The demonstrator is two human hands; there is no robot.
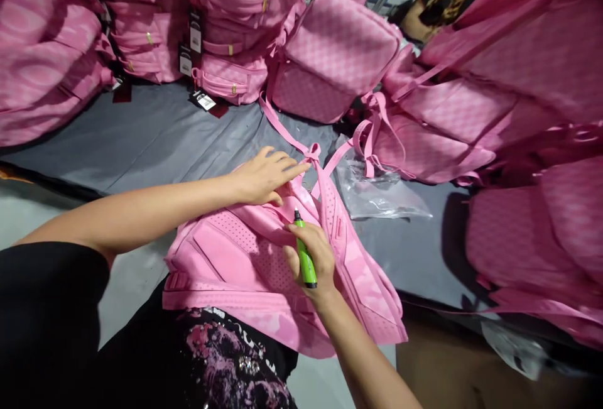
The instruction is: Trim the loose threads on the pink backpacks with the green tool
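A pink backpack (235, 258) lies across my lap and the table edge, its perforated back panel and straps facing up. My left hand (266, 176) rests on its upper part, fingers stretched out over the fabric near the looped strap (313, 152). In my right hand (318, 258) is a green marker pen (305, 255), its black collar and pale tip pointing away from me. The pen is held just above the backpack's middle; whether the tip touches the fabric I cannot tell.
Stacked pink backpacks (235, 32) with hang tags line the back of the grey-covered table (155, 126). A checkered pink backpack (342, 44) stands behind the work. More pink bags (518, 227) crowd the right. A clear plastic bag (377, 198) lies beside them. Another person's patterned sleeve (443, 0) shows at upper right.
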